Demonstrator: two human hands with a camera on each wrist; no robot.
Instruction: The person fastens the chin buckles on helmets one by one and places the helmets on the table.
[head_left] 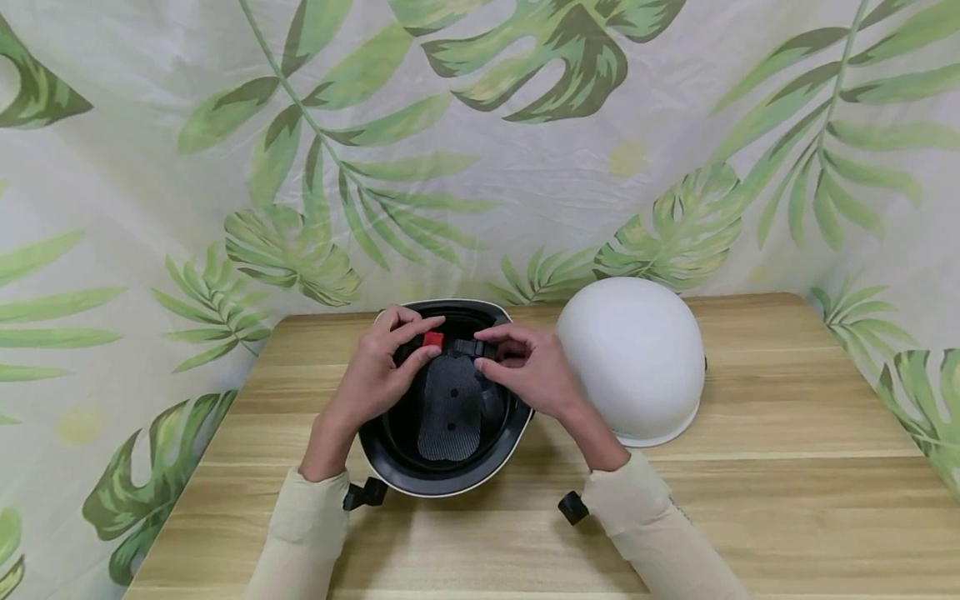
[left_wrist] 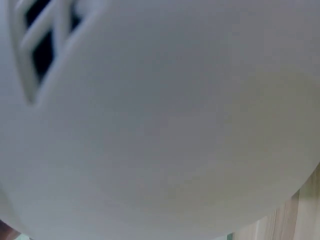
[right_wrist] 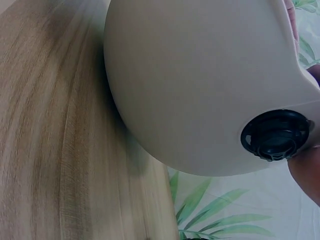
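A white helmet lies upside down on the table, its black lining (head_left: 450,417) facing up in the head view. Over its opening, my left hand (head_left: 378,367) pinches a red buckle piece (head_left: 432,339) between thumb and forefinger. My right hand (head_left: 536,371) holds a black strap buckle (head_left: 468,347) between thumb and fingers, a small gap away from the red piece. The left wrist view is filled by the white helmet shell (left_wrist: 165,125) with a slatted vent. A round black knob (right_wrist: 275,135) shows on the shell (right_wrist: 200,85) in the right wrist view.
A second white helmet (head_left: 630,358) sits dome up on the wooden table (head_left: 787,417), close beside my right wrist. Black wrist mounts (head_left: 573,507) stick out by both sleeves. Behind the table hangs a leaf-patterned cloth (head_left: 555,192).
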